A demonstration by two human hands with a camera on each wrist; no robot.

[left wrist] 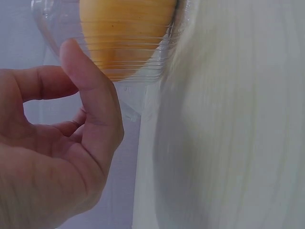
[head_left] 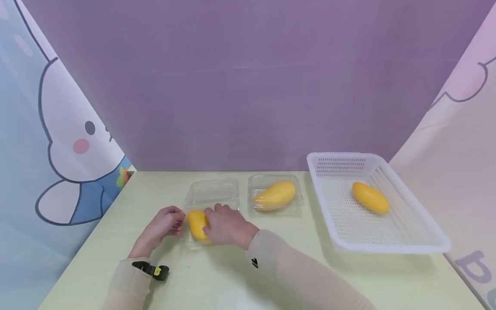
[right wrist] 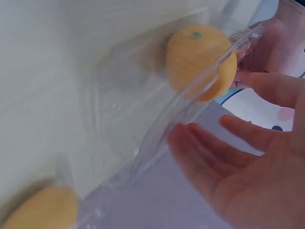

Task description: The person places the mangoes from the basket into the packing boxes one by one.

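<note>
In the head view, a yellow mango lies in the front half of an opened clear plastic clamshell box, whose other half spreads out behind. My left hand is at the left end of this box. The left wrist view shows its thumb against the ribbed plastic wall, with a finger bent in behind the thumb. My right hand reaches over the mango's right side. In the right wrist view its fingers are spread and loosely bent beside the plastic rim, with nothing between them.
A second clear box with a mango stands right of the opened one. Farther right, a white perforated basket holds one mango. A purple panel rises behind the table.
</note>
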